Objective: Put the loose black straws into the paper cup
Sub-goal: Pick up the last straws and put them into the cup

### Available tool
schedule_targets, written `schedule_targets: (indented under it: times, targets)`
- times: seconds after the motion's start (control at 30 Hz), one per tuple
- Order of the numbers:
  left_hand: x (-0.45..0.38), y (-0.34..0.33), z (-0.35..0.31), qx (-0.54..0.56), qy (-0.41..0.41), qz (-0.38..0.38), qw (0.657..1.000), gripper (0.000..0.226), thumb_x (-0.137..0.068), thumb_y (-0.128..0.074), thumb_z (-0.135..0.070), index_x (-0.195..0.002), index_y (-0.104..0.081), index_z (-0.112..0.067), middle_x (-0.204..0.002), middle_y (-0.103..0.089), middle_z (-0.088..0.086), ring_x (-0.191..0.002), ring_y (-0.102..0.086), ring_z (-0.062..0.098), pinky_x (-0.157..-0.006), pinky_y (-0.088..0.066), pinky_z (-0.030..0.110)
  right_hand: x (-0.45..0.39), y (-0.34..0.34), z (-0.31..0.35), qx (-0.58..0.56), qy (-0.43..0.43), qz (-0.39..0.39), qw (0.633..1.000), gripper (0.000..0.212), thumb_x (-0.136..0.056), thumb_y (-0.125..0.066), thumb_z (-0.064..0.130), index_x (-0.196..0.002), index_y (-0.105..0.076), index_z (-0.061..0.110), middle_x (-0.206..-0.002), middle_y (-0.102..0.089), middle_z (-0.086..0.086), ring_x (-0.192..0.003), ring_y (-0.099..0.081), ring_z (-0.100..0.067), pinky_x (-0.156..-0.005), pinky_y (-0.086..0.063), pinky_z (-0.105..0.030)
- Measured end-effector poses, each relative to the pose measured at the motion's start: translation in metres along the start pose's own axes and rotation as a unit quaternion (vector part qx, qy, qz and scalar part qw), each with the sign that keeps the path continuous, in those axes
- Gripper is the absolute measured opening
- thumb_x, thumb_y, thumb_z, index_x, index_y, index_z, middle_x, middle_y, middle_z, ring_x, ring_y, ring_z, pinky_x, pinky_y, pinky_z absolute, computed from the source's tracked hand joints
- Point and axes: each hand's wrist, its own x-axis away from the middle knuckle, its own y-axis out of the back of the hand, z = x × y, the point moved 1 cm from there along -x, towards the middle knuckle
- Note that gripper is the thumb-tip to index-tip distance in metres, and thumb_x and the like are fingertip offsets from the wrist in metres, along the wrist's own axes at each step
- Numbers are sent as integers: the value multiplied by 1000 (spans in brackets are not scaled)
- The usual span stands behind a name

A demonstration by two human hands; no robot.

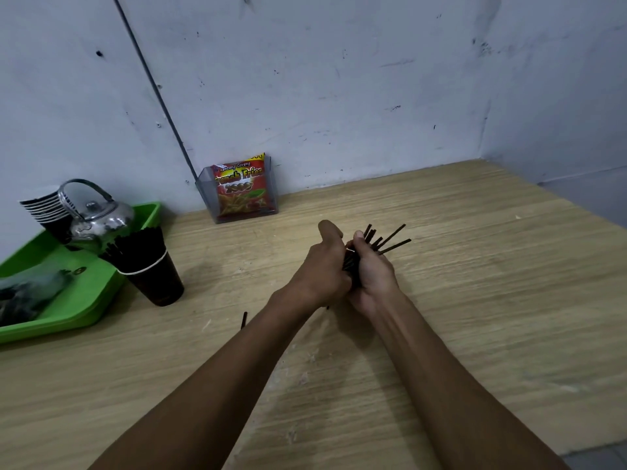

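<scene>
Both my hands hold a bundle of black straws (390, 239) over the middle of the wooden table (475, 300). My left hand (322, 269) and my right hand (371, 276) are closed around the bundle, and the straw tips fan out up and to the right. A dark paper cup (157, 276) stands at the left, tilted against the green tray, with many black straws (137, 242) in it. One loose black straw (243, 320) pokes out from behind my left forearm on the table.
A green tray (101, 293) at the left edge carries a metal kettle (98, 218), a stack of dark cups (47, 208) and a plastic bag. A clear holder with a red snack packet (242, 188) stands against the grey wall.
</scene>
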Motion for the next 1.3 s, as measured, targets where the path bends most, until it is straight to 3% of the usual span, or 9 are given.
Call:
schedule_targets:
  times: [0.17, 0.33, 0.47, 0.57, 0.7, 0.9, 1.03, 1.17, 1.3]
  targets:
    - [6, -7, 9, 75, -22, -25, 997, 53, -87, -49, 8, -126, -17, -6, -71, -54, -1, -55, -53, 9, -44, -37, 9, 2, -8, -1, 45, 86, -2, 995, 21, -96, -59, 23, -82, -61, 7, -72, -60, -12, -72, -62, -28, -69, -55, -39]
    - [15, -7, 18, 202, -45, -72, 976, 75, -83, -54, 15, -135, -7, -11, -78, -57, -5, -61, -63, 2, -59, -49, 17, 12, -23, 7, 177, 227, 20, 957, 24, -99, -54, 23, -79, -55, 9, -58, -49, -3, -50, -50, -11, -53, -46, -25]
    - [13, 0, 19, 280, -76, -140, 947, 83, -76, -58, 19, -133, -9, -18, -88, -56, 6, -78, -66, 19, -70, -57, 34, 24, -44, 24, 259, 320, 68, 909, 14, -97, -57, 22, -92, -59, 9, -67, -54, 1, -56, -54, -7, -57, -48, -25]
    - [12, 3, 20, 308, -79, -171, 933, 83, -74, -55, 19, -128, -10, -24, -95, -53, 12, -74, -63, 18, -64, -54, 30, 27, -54, 31, 297, 359, 103, 879, 12, -96, -58, 20, -98, -58, 8, -77, -59, 3, -65, -60, -6, -63, -54, -25]
    - [19, -5, 32, 302, -60, -185, 933, 85, -77, -56, 22, -133, -10, -23, -108, -53, 18, -83, -66, 25, -68, -54, 25, 23, -50, 15, 331, 352, 127, 866, 11, -95, -60, 24, -99, -59, 14, -86, -64, 3, -80, -69, -16, -75, -60, -40]
    - [30, -15, 49, 320, -35, -164, 932, 77, -86, -52, 17, -141, -15, -22, -127, -57, 14, -111, -64, 16, -90, -55, 26, 24, -47, 7, 303, 355, 100, 879, 14, -92, -65, 29, -96, -59, 17, -85, -66, -1, -75, -66, -16, -71, -58, -33]
    - [31, -20, 52, 303, -31, -165, 938, 75, -85, -52, 13, -147, -25, -20, -126, -64, 9, -112, -65, 13, -91, -57, 33, 24, -45, 4, 312, 361, 88, 874, 23, -89, -69, 31, -98, -58, 12, -82, -65, -13, -66, -65, -18, -61, -59, -33]
    - [35, -23, 56, 293, 13, -172, 941, 77, -87, -56, 10, -151, -23, -16, -132, -61, 12, -118, -61, 13, -97, -52, 28, 20, -42, 3, 280, 362, 62, 887, 12, -94, -63, 24, -92, -53, 18, -64, -54, -3, -45, -53, -16, -50, -56, -35]
    - [38, -20, 58, 292, 35, -156, 943, 75, -86, -70, -7, -148, -30, -15, -126, -66, 10, -117, -63, 17, -101, -50, 37, 18, -44, 5, 243, 364, 52, 898, 13, -97, -58, 23, -87, -51, 18, -56, -43, 0, -39, -37, -16, -42, -38, -29]
